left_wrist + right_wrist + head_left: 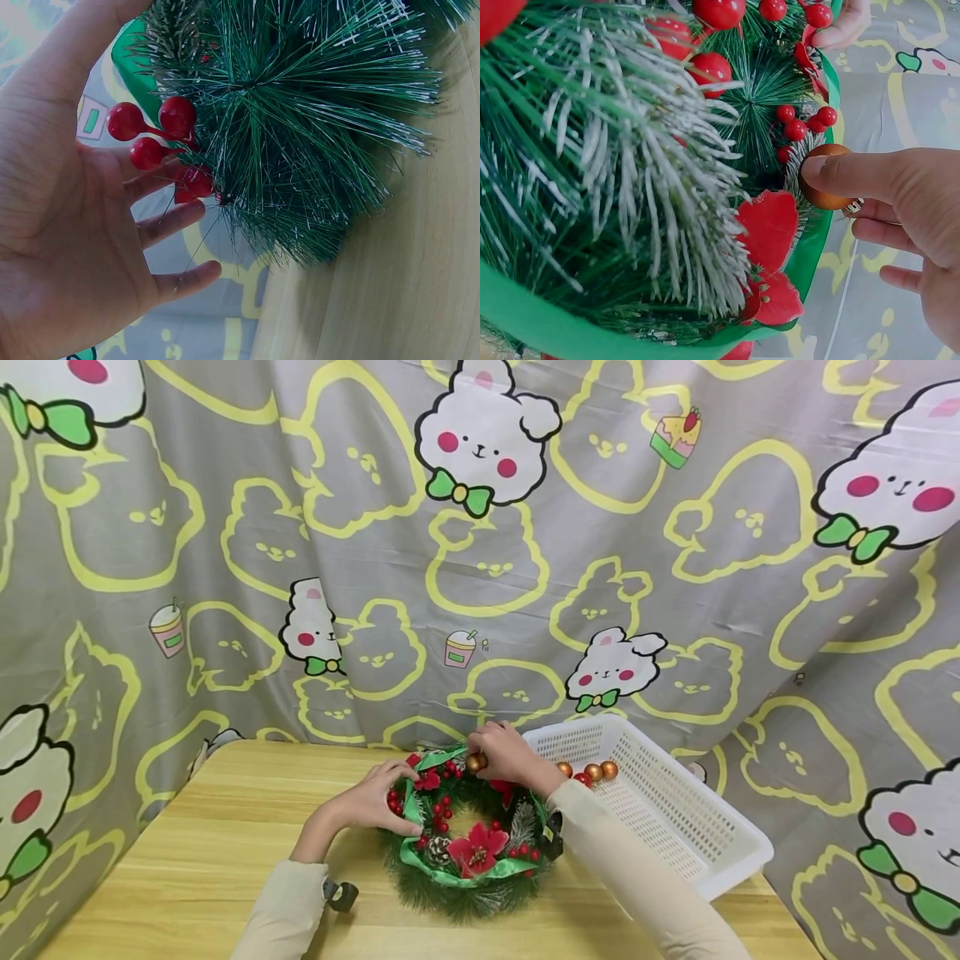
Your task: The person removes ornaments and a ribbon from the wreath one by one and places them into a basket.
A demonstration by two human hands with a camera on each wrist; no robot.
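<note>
A green Christmas wreath, wound with green ribbon, lies on the table, bearing red berries, red flowers and a pinecone. Against its left side rests my left hand; the left wrist view shows its fingers spread and fairly straight beside the berries. My right hand pinches a shiny copper-coloured bauble over the wreath's far rim. The thumb lies on the bauble's face, and a small metal cap shows at its lower edge. Part of the bauble is hidden behind the thumb.
A white perforated basket stands right of the wreath, partly behind the right forearm. Several copper baubles and a red one lie in it. Behind the wooden table hangs a patterned grey curtain.
</note>
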